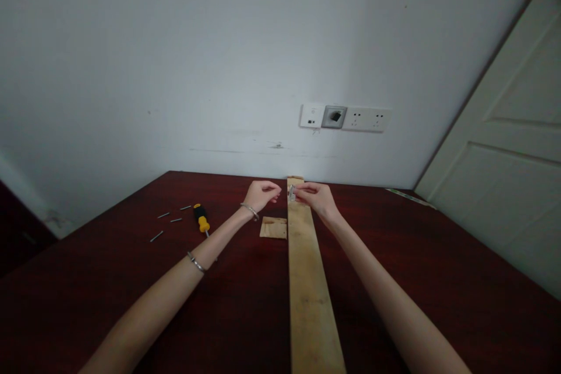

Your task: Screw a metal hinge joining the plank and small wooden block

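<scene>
My right hand (316, 197) pinches a small shiny metal piece (291, 193) between thumb and fingertips, over the far end of a long wooden plank (307, 280). It is too small to tell its exact kind. My left hand (262, 194), with bangles on its wrist and forearm, hovers just left of the plank, its fingers curled into a pinch. Whatever those fingers hold, if anything, does not show. Below the left hand, a short flat wood piece (274, 228) lies against the plank's left edge.
On the dark red table (236, 310), a yellow-and-black screwdriver (201, 217) lies left of my left forearm, which partly covers it. Several screws or nails (156, 236) are scattered farther left. Behind the table stands a white wall with sockets (366, 119); a pale door (512, 146) is at right.
</scene>
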`<state>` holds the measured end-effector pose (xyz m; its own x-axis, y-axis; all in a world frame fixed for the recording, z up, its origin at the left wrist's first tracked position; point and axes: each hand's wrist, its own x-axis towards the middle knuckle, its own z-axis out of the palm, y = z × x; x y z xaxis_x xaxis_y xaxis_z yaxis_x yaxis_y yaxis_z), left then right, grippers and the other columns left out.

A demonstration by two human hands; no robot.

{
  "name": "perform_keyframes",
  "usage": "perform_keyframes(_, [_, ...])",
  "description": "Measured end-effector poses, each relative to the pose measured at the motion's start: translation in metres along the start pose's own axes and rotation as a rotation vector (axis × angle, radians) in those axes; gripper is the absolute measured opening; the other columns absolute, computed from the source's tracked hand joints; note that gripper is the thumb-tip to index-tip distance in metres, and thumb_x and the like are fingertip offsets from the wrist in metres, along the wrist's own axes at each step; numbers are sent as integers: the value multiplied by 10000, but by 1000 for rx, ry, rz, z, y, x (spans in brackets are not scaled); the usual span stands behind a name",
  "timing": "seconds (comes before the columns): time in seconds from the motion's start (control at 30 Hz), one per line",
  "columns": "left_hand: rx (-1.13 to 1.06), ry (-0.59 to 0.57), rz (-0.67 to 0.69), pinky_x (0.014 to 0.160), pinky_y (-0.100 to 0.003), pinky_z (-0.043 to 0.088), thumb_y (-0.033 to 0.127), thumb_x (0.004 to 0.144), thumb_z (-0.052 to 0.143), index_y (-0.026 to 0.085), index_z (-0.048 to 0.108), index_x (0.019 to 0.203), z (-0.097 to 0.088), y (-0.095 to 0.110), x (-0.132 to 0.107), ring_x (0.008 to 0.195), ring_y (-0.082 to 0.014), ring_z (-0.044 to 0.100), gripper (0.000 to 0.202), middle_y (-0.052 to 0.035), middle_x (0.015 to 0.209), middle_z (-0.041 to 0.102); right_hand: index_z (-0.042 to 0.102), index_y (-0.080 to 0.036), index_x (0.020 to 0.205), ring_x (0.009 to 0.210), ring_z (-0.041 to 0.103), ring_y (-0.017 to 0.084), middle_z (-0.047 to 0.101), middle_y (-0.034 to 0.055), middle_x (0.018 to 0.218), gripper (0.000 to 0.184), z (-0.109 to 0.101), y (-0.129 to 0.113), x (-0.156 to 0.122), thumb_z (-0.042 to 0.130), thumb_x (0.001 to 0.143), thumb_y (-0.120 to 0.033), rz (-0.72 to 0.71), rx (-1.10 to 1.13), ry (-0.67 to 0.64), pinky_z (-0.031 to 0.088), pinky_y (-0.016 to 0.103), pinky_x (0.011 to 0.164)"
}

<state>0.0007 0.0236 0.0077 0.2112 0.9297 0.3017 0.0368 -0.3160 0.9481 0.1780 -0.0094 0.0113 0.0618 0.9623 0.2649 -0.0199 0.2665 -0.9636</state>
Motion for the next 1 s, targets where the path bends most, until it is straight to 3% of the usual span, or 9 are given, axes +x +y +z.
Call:
perform_keyframes(0.37, [-245,-109,-94,646,-267,533,305,591,819,77,731,816,11,2,-9,659,-151,650,332,-89,756,713,690,-145,702,610,649,170,702,55,681,259,12,-5,-7,756,559,-351,-134,-85,24,540,302,624])
perform_keyframes(0.6, [-473,-175,-174,633,-243,501,236,603,826,65,711,774,10,-1,-8,649,-129,628,268,-87,742,691,710,-130,746,599,644,159,703,64,694,344,9,-27,-13,718,629,-453,-147,-128,-39,559,296,593])
perform_keyframes(0.83, [-658,-429,-213,699,-270,488,225,599,835,77,691,720,5,1,-12,683,-136,611,239,-69,708,652,692,-129,726,540,609,105,674,40,646,350,-10,-45,-9,676,687,-477,-125,-23,8,555,236,549])
perform_keyframes(1.0, [-635,-438,-168,708,-278,479,229,648,808,76,666,733,4,3,-14,668,-125,590,225,-56,682,621,681,-139,739,559,608,114,664,33,641,324,-9,-43,-11,688,669,-456,-109,-34,-7,552,246,546])
